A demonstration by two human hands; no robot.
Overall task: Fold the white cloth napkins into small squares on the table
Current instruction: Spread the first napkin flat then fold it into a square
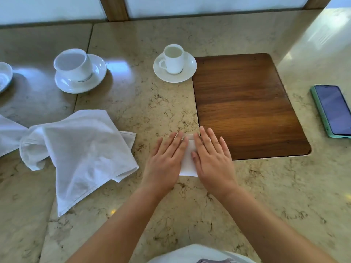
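A small folded white napkin (pixel 188 162) lies on the marble table (pixel 133 103), mostly covered by both hands. My left hand (pixel 165 158) presses flat on its left part with straight fingers. My right hand (pixel 212 158) presses flat on its right part, fingertips reaching the edge of the wooden inlay. A loose, rumpled white napkin (pixel 81 149) lies to the left, and part of another white cloth (pixel 9 133) shows at the left edge.
A dark wooden inlay (pixel 247 105) sits right of centre. Two white cups on saucers stand behind: a large one (pixel 76 67) and a small one (pixel 173 59). A green-cased phone (pixel 334 111) lies at right. A white dish (pixel 3 76) is at far left.
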